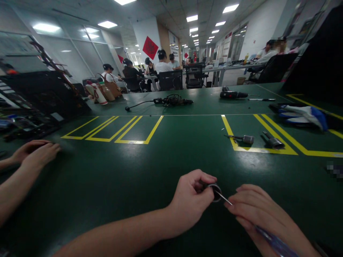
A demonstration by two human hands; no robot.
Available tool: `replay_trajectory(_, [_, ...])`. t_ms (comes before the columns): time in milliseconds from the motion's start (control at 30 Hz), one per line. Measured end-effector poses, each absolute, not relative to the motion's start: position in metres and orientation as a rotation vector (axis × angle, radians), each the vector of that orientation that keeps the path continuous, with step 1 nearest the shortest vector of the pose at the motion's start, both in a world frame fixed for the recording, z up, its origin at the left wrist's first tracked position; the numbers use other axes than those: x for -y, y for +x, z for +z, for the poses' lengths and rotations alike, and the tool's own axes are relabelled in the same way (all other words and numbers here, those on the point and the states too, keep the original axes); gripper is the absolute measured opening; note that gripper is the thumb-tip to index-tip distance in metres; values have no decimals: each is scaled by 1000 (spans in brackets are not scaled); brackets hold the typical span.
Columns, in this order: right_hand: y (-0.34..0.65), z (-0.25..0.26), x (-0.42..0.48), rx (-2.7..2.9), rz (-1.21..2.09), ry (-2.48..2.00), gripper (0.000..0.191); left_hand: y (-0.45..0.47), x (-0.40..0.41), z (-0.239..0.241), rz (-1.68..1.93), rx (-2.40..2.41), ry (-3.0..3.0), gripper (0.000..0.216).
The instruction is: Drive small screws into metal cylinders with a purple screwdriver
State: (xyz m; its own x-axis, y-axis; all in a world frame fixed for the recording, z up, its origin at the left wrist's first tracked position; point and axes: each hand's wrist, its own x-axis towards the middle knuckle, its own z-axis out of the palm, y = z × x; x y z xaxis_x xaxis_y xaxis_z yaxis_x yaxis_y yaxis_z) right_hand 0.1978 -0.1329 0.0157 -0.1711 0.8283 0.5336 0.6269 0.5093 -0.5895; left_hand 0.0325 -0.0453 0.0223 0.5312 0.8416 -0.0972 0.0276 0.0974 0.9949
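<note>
Green table (128, 178): room beyond left hand (189, 205) (right hand (259, 208): shaft (224, 198) inside ring rim (220, 189)).

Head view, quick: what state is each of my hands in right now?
Left hand: closed, holding a hollow round part.
Right hand: closed, holding a screwdriver-like tool.

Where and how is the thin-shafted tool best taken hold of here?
Probably by its bluish handle, with the right hand coming from the near right. The handle is thicker than the narrow metal shaft and slants toward the picture's lower right, while the shaft points into the open mouth of the round part held in the left hand.
</note>
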Motion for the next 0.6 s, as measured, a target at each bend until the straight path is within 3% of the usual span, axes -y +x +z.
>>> replay_trajectory(100, [198, 16, 131, 1841, 335, -1221, 24, 31, 29, 22, 716, -860, 1344, 21])
replay_trajectory(167, [198, 15, 129, 1857, 342, -1198, 25, 28, 13, 23, 725, -914, 1307, 43])
replay_trajectory(233, [198, 14, 127, 1865, 393, -1205, 29, 24, -4, 21, 745, -961, 1321, 50])
replay_trajectory(333, [199, 10, 128, 1816, 555, -1285, 28, 15, -26, 14, 872, -1059, 1386, 45])
replay_trajectory(467, [196, 13, 121, 1667, 880, -1408, 14, 2, -45, 3, 973, -1094, 1701, 39])
replay_trajectory(600, [190, 28, 103, 1498, 1207, -1385, 20, -7, -54, 1, 898, -1181, 2151, 28])
